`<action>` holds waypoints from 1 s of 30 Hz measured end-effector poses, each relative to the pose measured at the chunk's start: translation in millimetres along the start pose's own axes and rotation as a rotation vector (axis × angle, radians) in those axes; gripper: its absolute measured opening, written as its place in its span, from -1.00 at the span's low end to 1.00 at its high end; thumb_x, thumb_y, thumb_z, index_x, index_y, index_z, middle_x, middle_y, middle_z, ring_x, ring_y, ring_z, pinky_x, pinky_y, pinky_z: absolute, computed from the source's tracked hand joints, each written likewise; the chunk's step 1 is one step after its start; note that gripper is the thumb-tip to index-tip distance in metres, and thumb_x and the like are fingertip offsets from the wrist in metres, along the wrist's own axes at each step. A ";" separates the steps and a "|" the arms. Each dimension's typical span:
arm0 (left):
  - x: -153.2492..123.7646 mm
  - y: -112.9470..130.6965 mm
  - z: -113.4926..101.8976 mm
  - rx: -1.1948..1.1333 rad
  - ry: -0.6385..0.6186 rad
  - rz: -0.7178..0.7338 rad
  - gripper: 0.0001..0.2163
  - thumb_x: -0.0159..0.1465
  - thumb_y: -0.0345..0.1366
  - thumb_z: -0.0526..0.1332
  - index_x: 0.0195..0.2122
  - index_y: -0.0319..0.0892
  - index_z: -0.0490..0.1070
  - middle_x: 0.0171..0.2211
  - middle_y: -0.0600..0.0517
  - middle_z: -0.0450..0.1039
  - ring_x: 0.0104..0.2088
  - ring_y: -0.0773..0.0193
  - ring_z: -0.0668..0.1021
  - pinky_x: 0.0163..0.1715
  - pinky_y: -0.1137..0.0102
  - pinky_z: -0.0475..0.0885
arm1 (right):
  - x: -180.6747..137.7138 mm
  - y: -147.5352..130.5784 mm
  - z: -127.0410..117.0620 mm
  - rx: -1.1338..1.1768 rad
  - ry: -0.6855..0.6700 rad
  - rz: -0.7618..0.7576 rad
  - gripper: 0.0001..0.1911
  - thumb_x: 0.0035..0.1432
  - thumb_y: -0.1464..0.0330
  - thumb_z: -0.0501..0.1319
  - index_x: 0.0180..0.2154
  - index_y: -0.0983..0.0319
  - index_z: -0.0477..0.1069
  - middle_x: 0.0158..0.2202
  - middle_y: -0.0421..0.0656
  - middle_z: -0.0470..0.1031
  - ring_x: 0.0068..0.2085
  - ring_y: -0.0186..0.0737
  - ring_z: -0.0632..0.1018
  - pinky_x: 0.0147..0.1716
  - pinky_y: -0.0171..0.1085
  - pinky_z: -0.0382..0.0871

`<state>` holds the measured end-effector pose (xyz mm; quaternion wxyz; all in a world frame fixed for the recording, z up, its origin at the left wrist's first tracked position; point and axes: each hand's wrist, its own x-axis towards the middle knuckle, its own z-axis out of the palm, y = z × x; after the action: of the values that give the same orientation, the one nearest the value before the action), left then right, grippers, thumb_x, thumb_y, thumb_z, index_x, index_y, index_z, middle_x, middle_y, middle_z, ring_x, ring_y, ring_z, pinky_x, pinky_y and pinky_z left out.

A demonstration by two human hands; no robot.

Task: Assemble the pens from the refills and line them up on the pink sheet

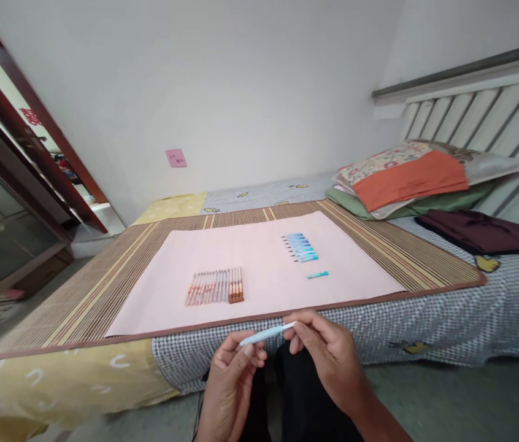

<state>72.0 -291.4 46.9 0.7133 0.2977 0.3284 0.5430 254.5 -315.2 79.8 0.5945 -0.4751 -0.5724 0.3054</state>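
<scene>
Both my hands hold one light blue pen [266, 334] in front of the bed's edge. My left hand [232, 383] pinches its left end and my right hand [328, 353] pinches its right end. On the pink sheet [259, 276] lie a row of several orange-capped pens [216, 286], a row of several blue pens [300, 247], and a single small turquoise cap or pen piece [317, 275] near them.
The pink sheet lies on a striped bamboo mat [103, 288] on a bed. Pillows [407, 178] and a dark red cloth [480, 230] are at the right end. A wall stands behind and a wooden mirror frame [20, 178] at left.
</scene>
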 end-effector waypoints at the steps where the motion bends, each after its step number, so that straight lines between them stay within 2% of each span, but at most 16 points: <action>1: 0.3 -1.5 0.2 0.003 0.004 0.007 -0.75 0.10 -0.32 0.48 -0.21 -0.27 0.59 -0.35 -0.04 0.56 -0.38 0.35 0.55 -0.31 0.50 0.48 | -2.1 1.5 2.2 0.010 0.002 0.010 -0.74 0.36 0.22 0.13 -0.21 0.21 0.53 -0.44 -0.18 0.59 -0.48 -0.31 0.56 -0.44 -0.37 0.45; 6: 0.1 -4.9 1.9 0.035 0.012 0.030 -0.74 0.09 -0.30 0.49 -0.21 -0.28 0.58 -0.35 -0.06 0.58 -0.39 0.34 0.56 -0.31 0.49 0.48 | -6.5 11.6 7.0 0.075 0.007 0.049 -0.74 0.36 0.20 0.15 -0.22 0.21 0.53 -0.44 -0.18 0.57 -0.50 -0.33 0.54 -0.47 -0.38 0.42; 12: 3.7 -1.3 8.4 0.011 -0.006 0.047 -0.79 0.11 -0.33 0.48 -0.27 -0.27 0.55 -0.36 -0.06 0.58 -0.41 0.34 0.56 -0.33 0.50 0.50 | 4.4 20.6 7.7 0.158 0.042 0.076 -0.71 0.34 0.16 0.17 -0.21 0.22 0.54 -0.45 -0.17 0.53 -0.50 -0.32 0.51 -0.48 -0.35 0.40; 17: 22.3 -8.9 5.7 -0.188 0.089 -0.081 -0.85 0.12 -0.50 0.43 -0.29 -0.29 0.54 -0.35 -0.05 0.57 -0.39 0.35 0.59 -0.34 0.51 0.54 | 16.4 27.7 17.2 0.201 0.022 0.086 -0.70 0.35 0.16 0.16 -0.15 0.23 0.54 -0.45 -0.19 0.50 -0.50 -0.32 0.50 -0.47 -0.34 0.39; 21: 58.9 -13.9 3.4 -0.362 0.191 -0.223 -0.89 0.25 -0.61 0.21 -0.32 -0.38 0.53 -0.35 -0.15 0.56 -0.41 0.34 0.60 -0.37 0.52 0.56 | 43.1 42.6 12.3 0.173 0.001 0.063 -0.66 0.37 0.17 0.12 0.03 0.21 0.48 -0.36 -0.17 0.54 -0.45 -0.29 0.52 -0.40 -0.30 0.42; 23: 83.2 -11.6 8.7 -0.451 0.180 -0.265 -0.81 0.32 -0.58 0.11 -0.34 -0.39 0.51 -0.36 -0.17 0.54 -0.43 0.34 0.59 -0.41 0.53 0.54 | 65.4 61.0 -5.0 0.028 -0.003 0.030 -0.66 0.36 0.20 0.13 0.07 0.19 0.46 -0.27 -0.12 0.57 -0.34 -0.23 0.56 -0.32 -0.26 0.45; 27: 133.2 -5.9 33.0 -0.640 0.053 -0.267 -0.73 0.42 -0.45 0.02 -0.34 -0.34 0.47 -0.39 -0.11 0.48 -0.44 0.38 0.55 -0.46 0.54 0.50 | 113.1 122.8 -61.5 -0.494 0.141 -0.074 -0.73 0.30 0.39 0.09 -0.12 0.23 0.56 -0.12 -0.01 0.56 -0.05 -0.05 0.54 -0.02 -0.11 0.40; 28: 144.8 -6.1 40.1 -0.684 0.029 -0.266 -0.72 0.43 -0.43 0.00 -0.34 -0.34 0.46 -0.39 -0.10 0.46 -0.45 0.39 0.54 -0.46 0.55 0.49 | 122.7 139.8 -75.0 -0.647 0.172 -0.035 -0.72 0.27 0.45 0.09 -0.13 0.24 0.56 -0.10 0.01 0.56 -0.03 -0.02 0.52 0.04 -0.07 0.36; 30: 165.9 -9.3 53.0 -0.754 -0.004 -0.271 -0.72 0.44 -0.41 -0.02 -0.31 -0.33 0.44 -0.39 -0.07 0.44 -0.44 0.41 0.52 -0.46 0.55 0.48 | 137.0 169.0 -95.3 -0.894 0.133 0.103 -0.71 0.25 0.48 0.10 -0.11 0.23 0.57 -0.01 0.02 0.54 0.03 0.03 0.48 0.07 -0.04 0.32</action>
<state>151.6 -136.3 47.7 0.8382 -0.0298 0.1411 0.5260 399.3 -150.3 -11.2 0.3506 -0.7315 -0.5842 0.0263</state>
